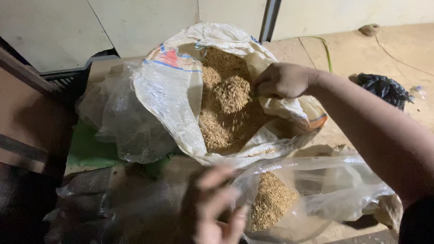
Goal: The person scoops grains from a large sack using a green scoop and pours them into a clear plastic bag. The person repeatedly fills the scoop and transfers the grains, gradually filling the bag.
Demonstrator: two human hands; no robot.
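Over the grain sack (pixel 179 101), right hand (pixel 282 81) curls knuckles-up, fingers tucked.

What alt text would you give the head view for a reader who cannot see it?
A person's right hand reaches into an open white woven sack full of brown husked grain, while the left hand holds open a clear plastic bag partly filled with the same grain. A black bag lies on the floor behind.

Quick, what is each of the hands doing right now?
Left hand: closed on the rim of the clear plastic bag, holding it open.
Right hand: curled shut inside the big white sack, over the grain; what it holds cannot be told.
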